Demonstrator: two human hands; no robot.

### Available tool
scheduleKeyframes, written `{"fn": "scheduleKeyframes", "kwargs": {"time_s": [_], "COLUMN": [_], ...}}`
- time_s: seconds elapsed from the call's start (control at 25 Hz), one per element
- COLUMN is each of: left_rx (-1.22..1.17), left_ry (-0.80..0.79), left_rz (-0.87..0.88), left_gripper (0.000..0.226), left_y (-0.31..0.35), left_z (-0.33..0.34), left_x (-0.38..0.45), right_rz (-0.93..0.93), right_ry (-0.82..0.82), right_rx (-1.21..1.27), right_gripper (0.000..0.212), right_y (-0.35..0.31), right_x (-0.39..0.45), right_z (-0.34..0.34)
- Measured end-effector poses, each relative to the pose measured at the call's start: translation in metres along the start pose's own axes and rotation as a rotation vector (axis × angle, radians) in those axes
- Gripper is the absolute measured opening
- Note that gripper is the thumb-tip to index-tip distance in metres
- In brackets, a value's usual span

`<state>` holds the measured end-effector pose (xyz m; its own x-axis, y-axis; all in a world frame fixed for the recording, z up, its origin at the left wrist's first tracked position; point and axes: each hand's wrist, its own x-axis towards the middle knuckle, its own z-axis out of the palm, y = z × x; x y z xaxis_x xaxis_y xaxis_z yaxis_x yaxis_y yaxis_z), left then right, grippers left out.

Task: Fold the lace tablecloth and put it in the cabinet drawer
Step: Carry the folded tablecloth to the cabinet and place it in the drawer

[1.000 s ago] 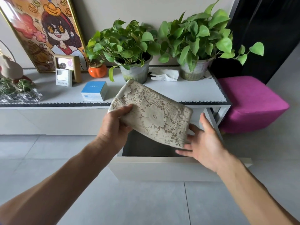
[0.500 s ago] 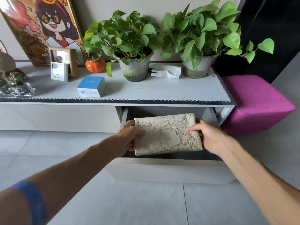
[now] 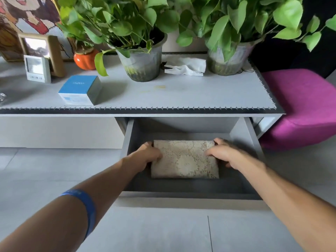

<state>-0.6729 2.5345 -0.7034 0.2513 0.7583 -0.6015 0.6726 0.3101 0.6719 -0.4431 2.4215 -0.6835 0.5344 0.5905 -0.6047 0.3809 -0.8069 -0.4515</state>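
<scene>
Both hands are down in the open grey cabinet drawer (image 3: 241,135): the left hand (image 3: 148,155) grips the left end and the right hand (image 3: 224,154) the right end of the folded cream lace tablecloth (image 3: 184,160), fingers curled around its edges. The cloth is a neat flat rectangle with a floral pattern, lying low in the middle of the drawer, and it looks to be resting on the dark bottom, though the shadow makes that hard to confirm. A blue wristband (image 3: 82,206) circles the left forearm. Up on the grey cabinet top (image 3: 181,95) stand two leafy green potted plants (image 3: 141,50) (image 3: 229,42), a crumpled white tissue (image 3: 185,67) between them, a blue-and-white box (image 3: 81,90) and a small orange pot (image 3: 85,58). A magenta cushioned stool (image 3: 305,106) sits right of the cabinet. Both hands' fingertips are hidden under the cloth.
</scene>
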Motion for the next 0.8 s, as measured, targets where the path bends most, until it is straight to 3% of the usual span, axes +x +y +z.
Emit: {"fn": "scheduleKeyframes", "kwargs": {"time_s": [0.08,0.2,0.28,0.36,0.48,0.56,0.68,0.76,0.8], "left_rx": [0.021,0.046,0.192,0.439,0.953,1.168,1.004,0.957,0.918], "left_ry": [0.073,0.108,0.024,-0.107,-0.377,-0.537,-0.745,-0.623,-0.510], "left_rz": [0.108,0.352,0.648,0.883,0.881,0.706,0.362,0.403,0.443], "left_gripper": [0.027,0.030,0.039,0.037,0.042,0.045,0.049,0.051,0.047], "left_y": [0.001,0.013,0.019,0.021,0.016,0.012,0.013,0.015,0.015], "left_z": [-0.003,-0.015,-0.027,-0.039,-0.044,-0.037,-0.025,-0.017,-0.014], "left_x": [0.002,-0.011,-0.027,-0.042,-0.056,-0.058,-0.052,-0.047,-0.044], "right_rz": [-0.104,-0.188,-0.380,-0.680,-1.047,-1.001,-0.617,-0.457,-0.455], "right_ry": [0.088,0.000,-0.031,0.095,0.152,-0.057,-0.509,-0.658,-0.617], "right_rx": [-0.012,0.160,0.051,-0.159,-0.512,-0.694,-0.767,-0.517,-0.364], "right_gripper": [0.055,0.044,0.042,0.043,0.045,0.040,0.034,0.033,0.035], "right_y": [0.002,0.011,0.017,0.020,0.026,0.030,0.021,0.008,0.000], "right_x": [0.009,0.007,-0.005,-0.021,-0.048,-0.058,-0.055,-0.050,-0.047], "right_z": [-0.001,-0.020,-0.032,-0.033,-0.023,-0.017,-0.022,-0.030,-0.031]}}
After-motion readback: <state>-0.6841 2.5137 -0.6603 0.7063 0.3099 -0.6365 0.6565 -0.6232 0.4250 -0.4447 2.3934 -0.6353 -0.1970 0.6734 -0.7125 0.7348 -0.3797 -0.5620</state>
